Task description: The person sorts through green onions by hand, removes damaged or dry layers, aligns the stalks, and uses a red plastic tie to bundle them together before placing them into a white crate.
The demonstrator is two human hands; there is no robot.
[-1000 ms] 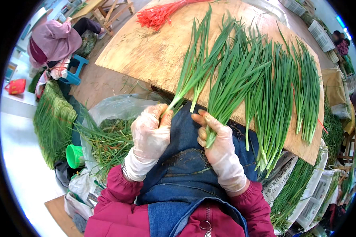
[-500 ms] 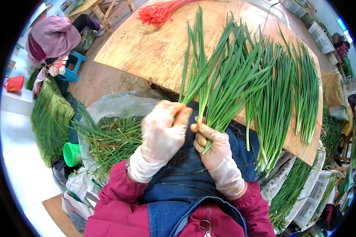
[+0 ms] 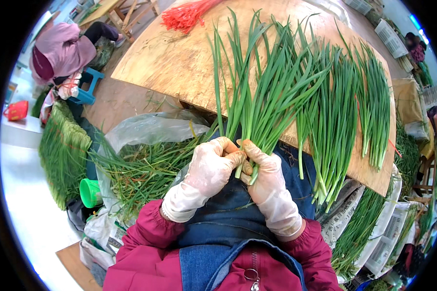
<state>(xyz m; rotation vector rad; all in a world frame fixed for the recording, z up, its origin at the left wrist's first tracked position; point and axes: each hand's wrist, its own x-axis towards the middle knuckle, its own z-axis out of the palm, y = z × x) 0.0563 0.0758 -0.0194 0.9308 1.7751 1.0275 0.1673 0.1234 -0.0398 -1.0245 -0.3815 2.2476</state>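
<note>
Both my hands wear thin whitish gloves and meet above my lap, in front of the board's edge. My right hand (image 3: 266, 182) is closed around the lower stems of a bunch of garlic chives (image 3: 272, 104), whose green leaves fan out away from me over the board. Against it, my left hand (image 3: 204, 167) pinches chive stems at the bunch's left side; its fingertips touch those of the right. More garlic chives (image 3: 332, 126) lie on the board to the right, stem ends toward me. A further bundle (image 3: 375, 111) lies at the board's right side.
The wooden board (image 3: 165, 63) carries a heap of red ties (image 3: 187, 18) at its far edge. Left of my lap, a clear plastic bag (image 3: 148, 128) holds loose green leaves. A green cup (image 3: 90, 192) stands beyond it. Another person (image 3: 63, 48) sits at the far left.
My left hand has moved right and slightly down, bringing its chives against the bunch in my right hand. The leaves on the left now stand closer to the rest.
</note>
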